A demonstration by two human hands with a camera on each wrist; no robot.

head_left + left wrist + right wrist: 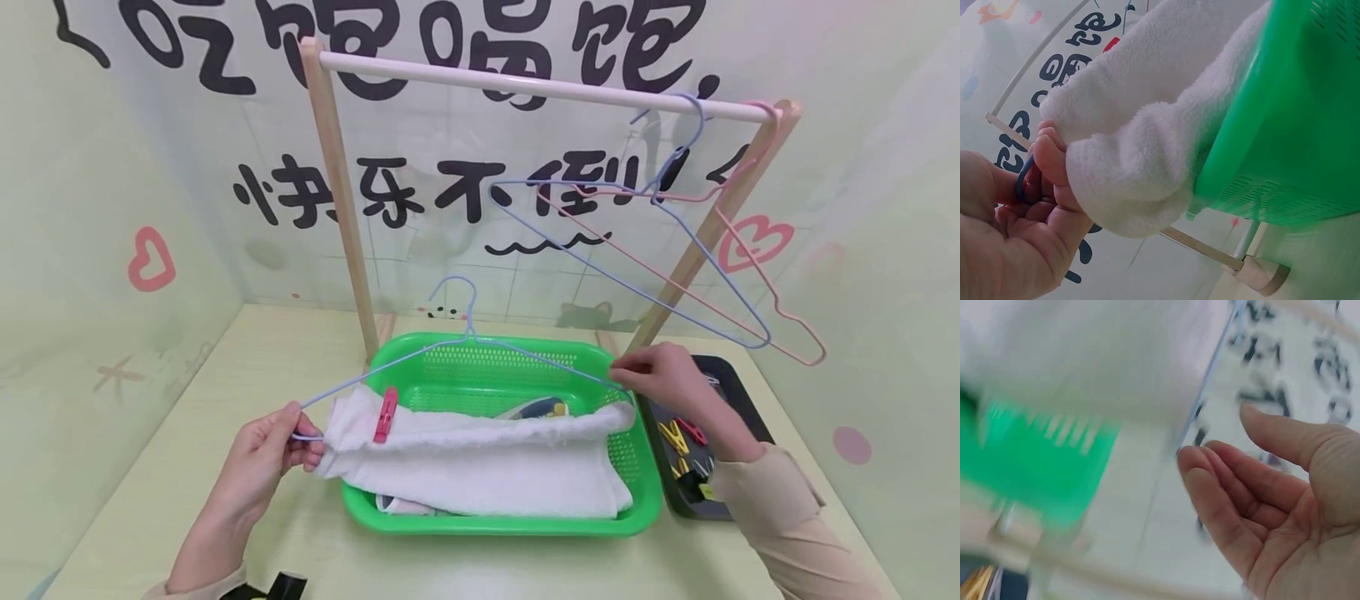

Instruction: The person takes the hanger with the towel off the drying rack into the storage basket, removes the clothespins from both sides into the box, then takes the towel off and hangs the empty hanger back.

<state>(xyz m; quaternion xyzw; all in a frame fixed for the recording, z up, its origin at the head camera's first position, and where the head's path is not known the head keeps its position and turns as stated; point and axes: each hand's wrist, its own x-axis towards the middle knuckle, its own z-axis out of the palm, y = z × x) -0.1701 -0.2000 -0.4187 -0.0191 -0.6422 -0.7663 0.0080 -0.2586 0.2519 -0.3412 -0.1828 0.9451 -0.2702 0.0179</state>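
Observation:
A blue wire hanger stands hook up over the green basket. A white towel is draped over its lower bar, and a red clothespin sits on the towel's left part. My left hand pinches the hanger's left corner beside the towel; in the left wrist view the blue wire passes between thumb and fingers. By the hanger's right end is my right hand. In the right wrist view its thumb and loosely bent fingers are apart with nothing between them, the fingertips close to the wire.
Beneath the towel, the green basket holds other cloth items, partly hidden. A rack with a white rail stands behind, a blue hanger and a pink hanger hanging at its right. To the right, a black tray contains clothespins.

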